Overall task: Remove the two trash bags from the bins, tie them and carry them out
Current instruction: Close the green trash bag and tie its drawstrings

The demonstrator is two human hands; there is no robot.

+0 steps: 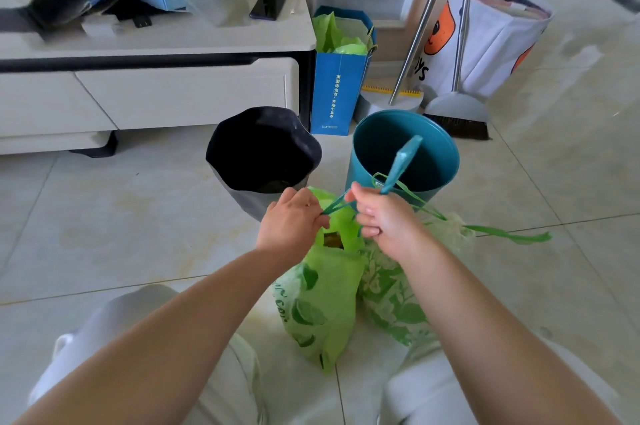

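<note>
Tying step. On the pale tiled floor (138, 223), before the empty teal plastic bin (405, 151), two light-green leaf-printed trash bags (322, 307). Left hand (292, 220) and right hand (381, 216) pinching thin green drawstring (337, 204). Next: cinching snug, knotting.

Two trash bags (322, 303) lie side by side, before two bins (403, 151). A paper bag (337, 92) stands behind the bins. A phone (268, 4), apparently, lies on the cabinet (156, 40).
</note>
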